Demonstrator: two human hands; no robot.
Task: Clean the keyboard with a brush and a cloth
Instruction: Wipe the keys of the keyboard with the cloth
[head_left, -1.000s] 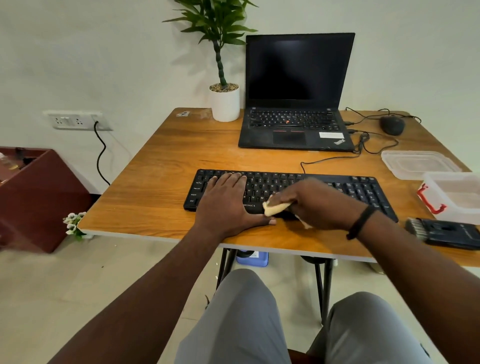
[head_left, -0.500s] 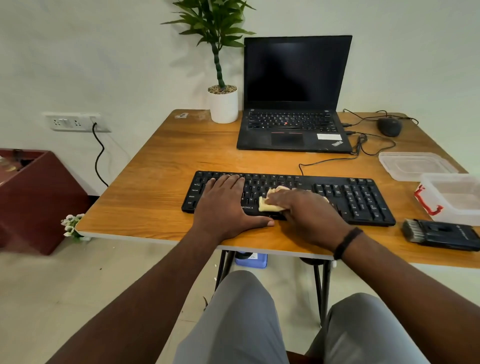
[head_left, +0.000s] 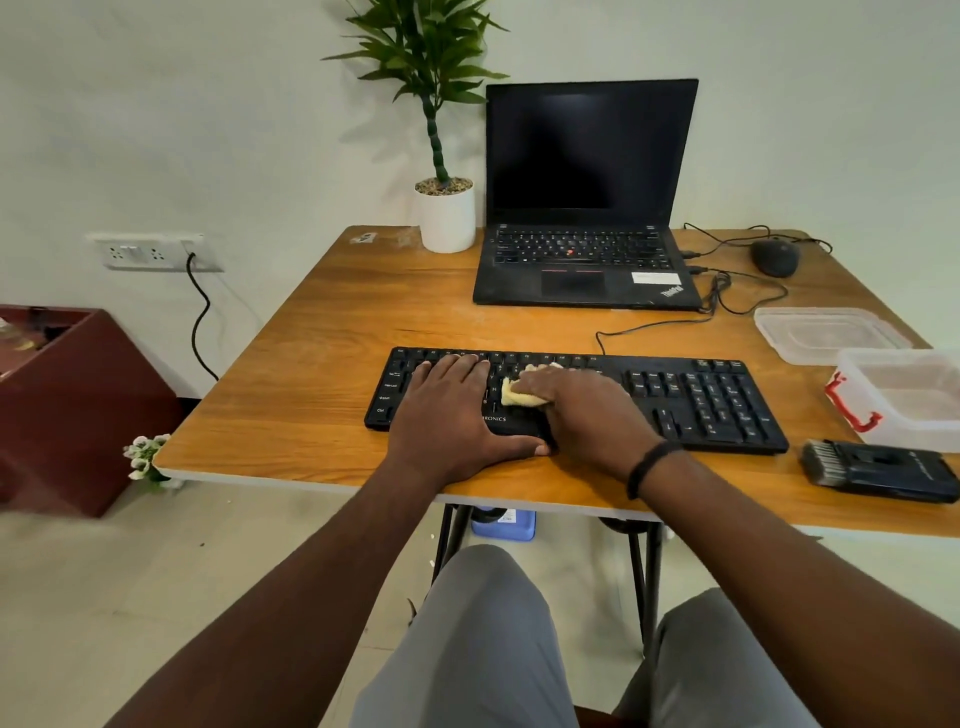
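Observation:
A black keyboard (head_left: 717, 400) lies near the front edge of the wooden table (head_left: 311, 374). My left hand (head_left: 452, 410) rests flat on its left half, fingers spread over the keys. My right hand (head_left: 582, 410) presses a small yellow cloth (head_left: 517, 393) onto the middle keys; most of the cloth is hidden under the fingers. A black brush (head_left: 878, 467) lies on the table to the right of the keyboard, bristles pointing left, untouched.
An open black laptop (head_left: 587, 208) stands behind the keyboard, with a potted plant (head_left: 444, 208) to its left and a mouse (head_left: 775, 257) with cables to its right. A clear lid (head_left: 826, 332) and a clear box with red clasp (head_left: 904, 395) sit at the right edge.
My right hand has slid the cloth from the keyboard's front edge up and leftward onto the middle keys. My left hand has stayed put.

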